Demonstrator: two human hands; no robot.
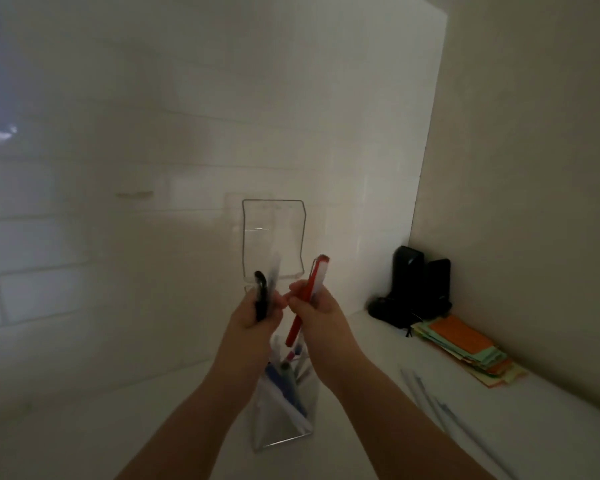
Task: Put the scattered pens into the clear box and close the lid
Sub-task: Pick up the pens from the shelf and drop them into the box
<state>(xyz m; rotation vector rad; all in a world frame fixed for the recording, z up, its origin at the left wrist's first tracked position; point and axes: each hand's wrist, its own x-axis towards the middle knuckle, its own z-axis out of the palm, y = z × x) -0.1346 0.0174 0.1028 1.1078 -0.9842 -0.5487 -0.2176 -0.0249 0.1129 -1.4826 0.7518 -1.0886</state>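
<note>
A clear box (284, 431) stands on the white table below my hands, with several pens inside, blue and white ones among them. Its clear lid (273, 237) stands raised behind my hands. My left hand (257, 313) is closed around black pens (261, 296) held upright above the box. My right hand (314, 308) grips a red pen (309, 296) together with a white one, tilted, the red pen's lower end pointing down into the box. The two hands almost touch.
Two or three pale pens (426, 396) lie on the table to the right of the box. A stack of orange and green paper notes (465, 344) and a black device (416, 289) sit by the right wall. A white wall rises close behind.
</note>
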